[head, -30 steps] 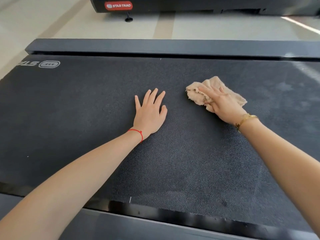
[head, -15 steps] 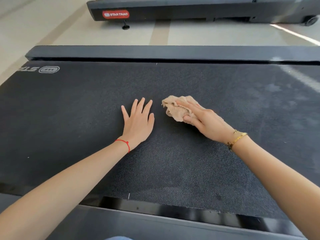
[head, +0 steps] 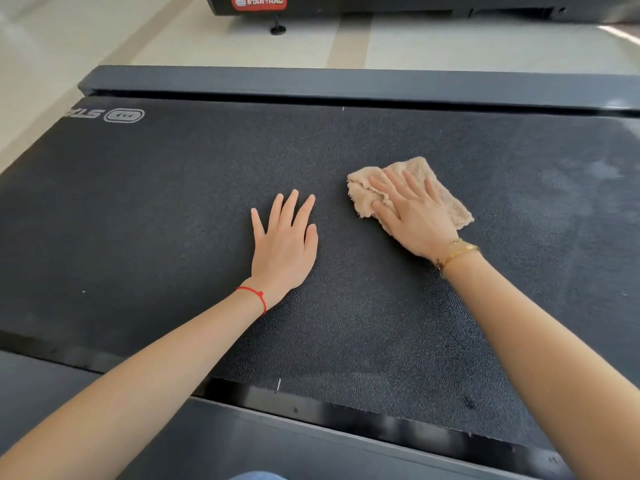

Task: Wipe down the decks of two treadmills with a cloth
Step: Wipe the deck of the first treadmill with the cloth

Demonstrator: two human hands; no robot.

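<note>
The tan cloth (head: 412, 188) lies bunched on the black textured deck (head: 173, 209) of the near treadmill, right of centre. The right hand (head: 412, 213) presses flat on it, fingers straight and spread, a gold bracelet (head: 457, 252) at the wrist. Just beside it, apart from the cloth, the left hand (head: 284, 244) rests palm down on the belt with fingers fanned, a red string (head: 254, 296) round the wrist. Grey side rails (head: 346, 81) run along both long edges, and a pale logo (head: 123, 116) marks the belt's far left corner. Beyond, on the cream floor (head: 104, 36), stands a second treadmill (head: 381, 3) with a red STAR TRAC badge (head: 259, 2). Half a second ago the cloth sat closer to the left hand; it has swept rightward and away.
</note>
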